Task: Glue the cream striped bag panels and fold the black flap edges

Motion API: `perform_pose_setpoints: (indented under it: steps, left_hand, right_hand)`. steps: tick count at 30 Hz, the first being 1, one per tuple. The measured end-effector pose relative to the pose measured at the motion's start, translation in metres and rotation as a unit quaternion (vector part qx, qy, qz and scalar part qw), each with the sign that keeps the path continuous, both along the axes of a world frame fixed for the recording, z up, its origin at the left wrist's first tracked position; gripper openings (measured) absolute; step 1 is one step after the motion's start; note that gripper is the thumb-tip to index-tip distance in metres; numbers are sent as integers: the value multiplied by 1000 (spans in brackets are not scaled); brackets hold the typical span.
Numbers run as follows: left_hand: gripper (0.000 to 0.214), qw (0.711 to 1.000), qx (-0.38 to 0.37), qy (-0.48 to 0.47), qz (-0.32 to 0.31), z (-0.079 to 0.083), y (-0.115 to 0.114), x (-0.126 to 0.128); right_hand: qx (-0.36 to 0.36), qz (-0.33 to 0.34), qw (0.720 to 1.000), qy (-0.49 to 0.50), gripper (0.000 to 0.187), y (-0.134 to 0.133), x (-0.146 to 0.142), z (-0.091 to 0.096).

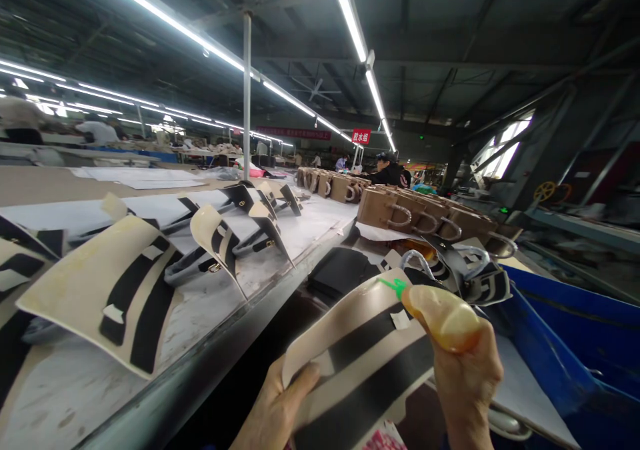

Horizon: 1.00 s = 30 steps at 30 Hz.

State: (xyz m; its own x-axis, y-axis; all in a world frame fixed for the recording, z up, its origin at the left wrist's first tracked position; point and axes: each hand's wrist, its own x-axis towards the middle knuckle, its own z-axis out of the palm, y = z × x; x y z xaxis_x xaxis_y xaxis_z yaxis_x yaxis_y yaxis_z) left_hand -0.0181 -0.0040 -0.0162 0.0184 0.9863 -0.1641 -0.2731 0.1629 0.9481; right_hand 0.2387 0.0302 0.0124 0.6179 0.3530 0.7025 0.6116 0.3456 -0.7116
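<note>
My left hand (pixel 283 393) grips the near left edge of a beige bag panel (pixel 345 313) with black strips, its thumb lying on top. The panel is tilted up in front of me. In my right hand (pixel 470 377) is a squeeze bottle (pixel 445 317) of amber glue with a green nozzle (pixel 395 286). Fingers wrap round the bottle, and the nozzle tip lies at or just over the panel's far edge; whether it touches I cannot tell. A small pale tab (pixel 400 319) sits on a black strip close to the bottle.
Several similar curved panels (pixel 120 283) stand on the paper-covered table (pixel 190 370) at left. Brown bags with wrapped handles (pixel 380 210) line up ahead, by a person in black (pixel 393 172). A blue bin (pixel 555 343) is at right, a metal pole (pixel 247 97) behind the panels.
</note>
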Motion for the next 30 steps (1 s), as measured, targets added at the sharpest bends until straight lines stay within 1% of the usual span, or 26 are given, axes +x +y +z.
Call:
perform_pose_setpoints:
  steps: [2,3,4,7,8,11,12,16,19,20,21,23,24,25,26,27,30]
  left_hand:
    - [53,1000,6,9,4,-2,0,0]
    - [53,1000,8,9,2,-3,0,0]
    - [54,1000,9,7,0,-3,0,0]
    - [57,1000,7,-1,-10,-1,0,0]
    - [58,1000,7,-3,-11,-1,0,0]
    - [57,1000,7,4,6,-5,1,0]
    - [55,1000,11,10,15,-8,2,0]
    - [51,999,19,12,25,-15,3,-2]
    - [51,1000,21,11,16,-14,3,-3]
    - [50,1000,28,7,6,-13,3,-3]
    - [50,999,37,0,-5,-12,4,-3]
    - [49,999,47,-5,-15,-12,4,-4]
    - [49,999,44,-1,-12,-13,5,-5]
    - [49,999,41,7,-4,-14,5,-5]
    - [50,999,39,12,2,-16,5,-5]
    - [51,999,37,14,2,-18,6,-6]
    - [54,999,33,11,-5,-20,7,-6]
  right_hand:
    - [-4,54,999,3,40,-4,-5,-2]
    - [-2,67,998,6,40,-4,-7,-3]
    - [1,63,998,9,39,-4,-7,-3]
    - [11,25,999,22,40,-3,-6,-2]
    - [8,26,999,24,40,-3,-6,-1]
    - [-11,81,996,23,41,-6,-7,2]
    - [-15,86,996,22,42,-7,-8,3]
    - [-10,33,999,19,47,-8,-9,5]
    - [-31,72,997,22,47,-7,-5,6]
    - [-36,66,997,18,46,-6,-2,7]
    - [-35,38,999,10,46,-6,0,9]
    - [-20,-48,999,-5,48,-4,6,15]
    - [-13,-84,996,-9,49,-3,8,18]
    - [-9,-105,994,-13,50,-4,10,20]
    - [-9,-111,994,-14,51,-4,10,22]
    - [-13,-103,994,-15,51,-5,10,23]
    - [-30,-30,999,-25,49,-10,7,20]
